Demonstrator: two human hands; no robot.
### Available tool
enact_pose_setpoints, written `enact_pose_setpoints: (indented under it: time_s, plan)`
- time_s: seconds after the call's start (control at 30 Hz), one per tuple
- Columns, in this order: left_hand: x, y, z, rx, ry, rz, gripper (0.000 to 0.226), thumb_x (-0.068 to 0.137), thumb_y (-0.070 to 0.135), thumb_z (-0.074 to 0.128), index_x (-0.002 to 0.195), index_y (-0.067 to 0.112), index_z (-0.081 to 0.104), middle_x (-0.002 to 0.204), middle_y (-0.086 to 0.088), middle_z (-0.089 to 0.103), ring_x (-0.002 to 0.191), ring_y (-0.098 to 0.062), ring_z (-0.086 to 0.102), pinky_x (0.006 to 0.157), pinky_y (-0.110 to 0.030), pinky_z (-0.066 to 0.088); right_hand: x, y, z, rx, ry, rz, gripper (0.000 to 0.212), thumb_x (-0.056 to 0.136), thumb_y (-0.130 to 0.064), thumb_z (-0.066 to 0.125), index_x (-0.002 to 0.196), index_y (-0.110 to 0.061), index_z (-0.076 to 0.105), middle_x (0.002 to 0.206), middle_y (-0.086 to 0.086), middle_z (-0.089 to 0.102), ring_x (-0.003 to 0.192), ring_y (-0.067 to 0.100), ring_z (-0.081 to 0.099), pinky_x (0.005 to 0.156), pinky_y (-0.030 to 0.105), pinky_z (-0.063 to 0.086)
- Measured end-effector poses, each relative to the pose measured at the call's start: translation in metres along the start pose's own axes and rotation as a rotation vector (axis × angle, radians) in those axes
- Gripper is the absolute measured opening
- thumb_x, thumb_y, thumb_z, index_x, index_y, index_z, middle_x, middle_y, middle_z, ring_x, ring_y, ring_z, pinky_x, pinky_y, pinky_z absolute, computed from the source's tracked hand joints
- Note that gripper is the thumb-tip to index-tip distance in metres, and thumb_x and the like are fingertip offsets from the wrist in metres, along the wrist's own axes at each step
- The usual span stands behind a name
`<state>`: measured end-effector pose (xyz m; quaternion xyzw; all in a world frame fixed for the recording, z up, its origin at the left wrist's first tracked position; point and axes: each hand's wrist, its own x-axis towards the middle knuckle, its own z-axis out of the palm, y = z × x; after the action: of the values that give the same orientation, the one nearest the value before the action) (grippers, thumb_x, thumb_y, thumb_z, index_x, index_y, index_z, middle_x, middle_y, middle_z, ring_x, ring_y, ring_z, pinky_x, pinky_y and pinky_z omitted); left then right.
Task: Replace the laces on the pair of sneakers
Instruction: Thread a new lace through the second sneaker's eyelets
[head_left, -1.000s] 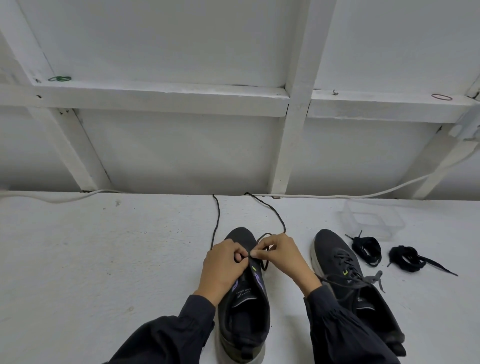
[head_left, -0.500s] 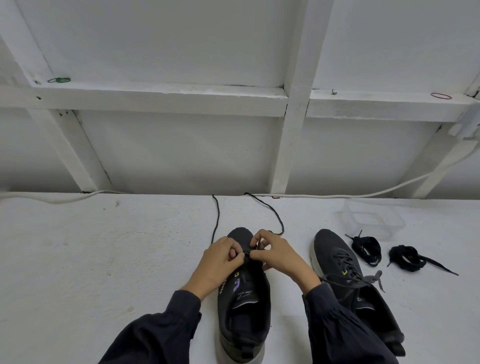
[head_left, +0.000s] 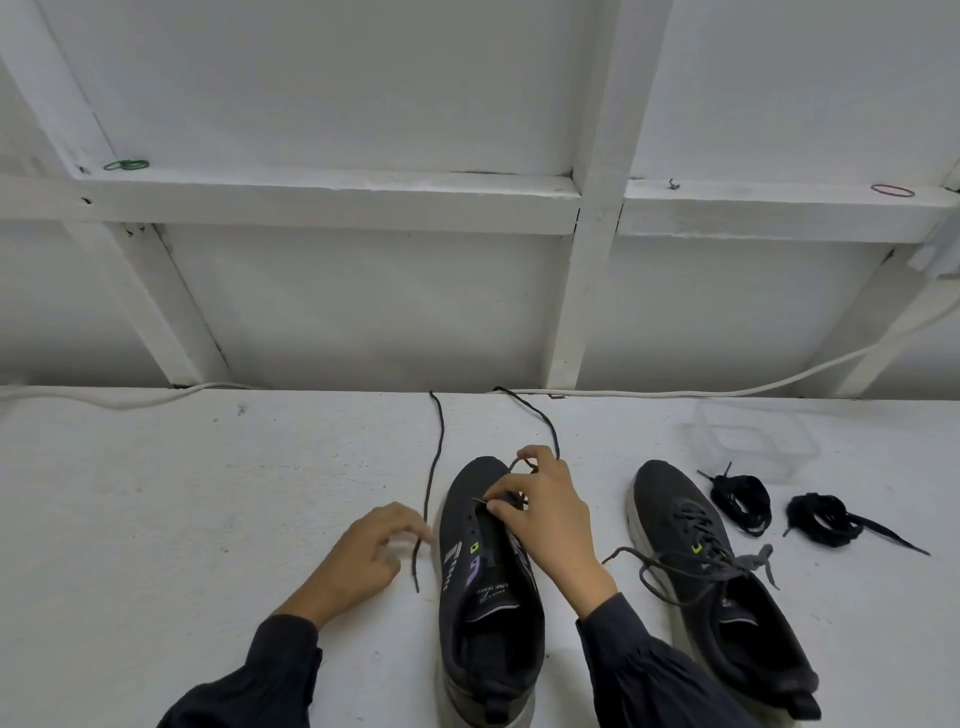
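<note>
Sneaker (head_left: 488, 597) in the middle stands on the white bench (head_left: 182, 519), right in front of the person, with its toe pointing away. A thin dark lace (head_left: 434, 473) goes through its front holes. One end lies loose on the bench along the shoe's left side. The other end curves off past the toe and comes back in a small loop by the right hand (head_left: 545, 514). That hand's grip is pinching the lace with thumb and finger, just over the holes. The left hand (head_left: 363, 556) rests on the bench beside the shoe, its grip loose and holding nothing. Its fingertips are very near the loose end, maybe touching it. To the right stands the second sneaker (head_left: 727, 597) with grey laces. Past it lie two black lace bundles (head_left: 740, 501) and a clear box (head_left: 748, 441).
</note>
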<state>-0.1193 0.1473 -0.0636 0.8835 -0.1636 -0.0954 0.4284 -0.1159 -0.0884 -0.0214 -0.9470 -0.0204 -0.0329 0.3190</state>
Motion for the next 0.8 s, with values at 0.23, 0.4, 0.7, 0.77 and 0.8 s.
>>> enact_pose_setpoints:
  time_s: [0.23,0.4,0.7,0.77,0.8]
  plan:
    - [-0.004,-0.015,0.004,0.152,-0.035,0.080,0.013,0.083,0.018,0.075,0.085,0.030,0.075,0.104,0.017,0.065,0.106,0.001,0.054,0.094,-0.025,0.043,0.000,-0.004,-0.004,0.015,-0.071,-0.020,0.020,0.087,-0.020,0.062,0.103,-0.029,0.070,0.144,-0.004,0.035,0.125,0.015,0.038,0.082,0.029,0.046]
    - [0.001,0.005,0.016,-0.043,0.275,0.066,0.009,0.088,0.020,0.070,0.085,0.028,0.071,0.090,0.017,0.069,0.097,-0.003,0.059,0.086,-0.013,0.041,-0.002,-0.008,-0.003,0.031,-0.107,0.000,0.020,0.078,-0.013,0.063,0.087,-0.029,0.070,0.147,-0.007,0.035,0.125,0.016,0.042,0.076,0.027,0.042]
    - [0.021,0.036,0.032,-0.103,0.298,0.015,0.014,0.089,0.016,0.069,0.082,0.028,0.068,0.082,0.021,0.067,0.084,-0.002,0.061,0.073,-0.008,0.044,-0.005,-0.004,0.011,0.095,-0.115,0.108,0.016,0.082,-0.035,0.070,0.095,-0.037,0.076,0.147,-0.014,0.040,0.133,0.007,0.034,0.082,0.029,0.038]
    - [0.021,0.037,0.032,-0.083,0.302,0.018,0.017,0.089,0.015,0.069,0.080,0.030,0.067,0.079,0.019,0.067,0.083,-0.002,0.061,0.072,-0.009,0.044,-0.006,-0.002,0.013,0.168,-0.113,0.132,0.016,0.081,-0.032,0.071,0.095,-0.036,0.077,0.148,-0.014,0.039,0.134,0.007,0.033,0.084,0.029,0.038]
    - [0.021,0.037,0.031,-0.069,0.304,0.017,0.018,0.088,0.014,0.068,0.080,0.030,0.066,0.077,0.017,0.067,0.082,-0.002,0.061,0.071,-0.009,0.044,-0.006,-0.001,0.015,0.206,-0.109,0.142,0.016,0.080,-0.031,0.072,0.095,-0.035,0.077,0.148,-0.014,0.039,0.134,0.007,0.033,0.085,0.029,0.038]
